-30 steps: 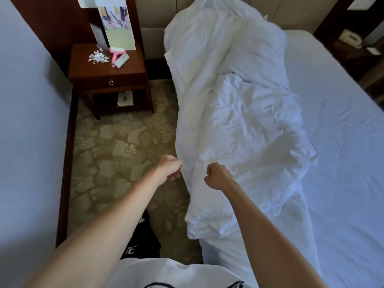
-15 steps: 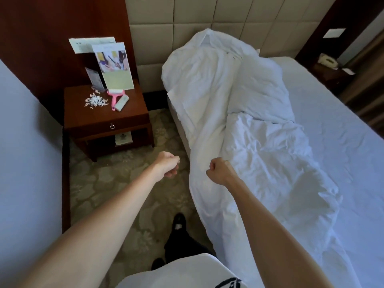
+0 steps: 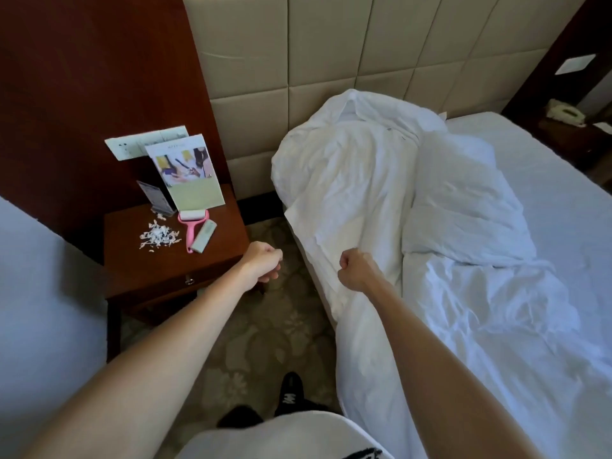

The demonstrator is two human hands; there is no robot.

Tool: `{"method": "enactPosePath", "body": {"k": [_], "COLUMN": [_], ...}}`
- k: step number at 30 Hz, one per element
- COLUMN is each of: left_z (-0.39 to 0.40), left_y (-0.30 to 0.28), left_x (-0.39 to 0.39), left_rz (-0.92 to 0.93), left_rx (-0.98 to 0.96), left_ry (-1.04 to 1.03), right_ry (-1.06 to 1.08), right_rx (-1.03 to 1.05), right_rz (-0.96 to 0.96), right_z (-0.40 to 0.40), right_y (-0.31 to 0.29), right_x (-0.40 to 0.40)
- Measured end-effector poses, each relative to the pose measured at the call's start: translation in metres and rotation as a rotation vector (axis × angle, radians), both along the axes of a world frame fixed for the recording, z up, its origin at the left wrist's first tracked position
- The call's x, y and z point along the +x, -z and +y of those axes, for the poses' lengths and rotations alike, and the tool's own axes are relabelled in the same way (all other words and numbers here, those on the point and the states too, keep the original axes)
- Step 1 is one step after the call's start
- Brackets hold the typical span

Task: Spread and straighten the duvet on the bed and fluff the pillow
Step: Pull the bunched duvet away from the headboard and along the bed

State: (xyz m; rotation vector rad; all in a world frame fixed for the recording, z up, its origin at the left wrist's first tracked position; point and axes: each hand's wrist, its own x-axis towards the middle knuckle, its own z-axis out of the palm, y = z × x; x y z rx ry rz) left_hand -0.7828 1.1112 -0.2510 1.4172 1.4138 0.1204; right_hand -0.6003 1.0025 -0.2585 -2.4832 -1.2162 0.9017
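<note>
The white duvet [image 3: 344, 180] lies crumpled in a long heap along the left side of the bed [image 3: 556, 200], from the headboard down past my body. A white pillow [image 3: 463, 200] rests on the bed just right of the heap's upper part. My right hand [image 3: 356, 271] is a fist closed on the duvet's edge where it hangs over the bed's left side. My left hand [image 3: 263, 265] is curled shut over the carpet between nightstand and bed, apart from the duvet, with nothing visible in it.
A dark wooden nightstand [image 3: 172, 276] stands left of the bed, carrying a pink lint roller [image 3: 190, 226], leaflets [image 3: 188, 180] and paper scraps [image 3: 157, 238]. A padded headboard [image 3: 331, 61] is behind. A pale wall closes the left. My black shoe [image 3: 289, 392] is on the patterned carpet.
I have stepped toward the headboard and my view has lifted. Both fists moved up along the bed's side. The left hand has drifted away from the duvet edge toward the nightstand.
</note>
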Motion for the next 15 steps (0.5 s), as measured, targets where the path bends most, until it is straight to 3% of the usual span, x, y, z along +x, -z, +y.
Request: {"method": "enactPosePath", "body": {"k": [15], "left_z": [0.274], "left_y": [0.023], "left_x": [0.115], "left_rz": [-0.033], "left_rx": [-0.072], "left_ry": [0.171], "right_ry": [0.161], "right_rx": [-0.040], "right_rz": [-0.045], "right_z": [0.236], "right_y": [0.005], "right_x": [0.100]}}
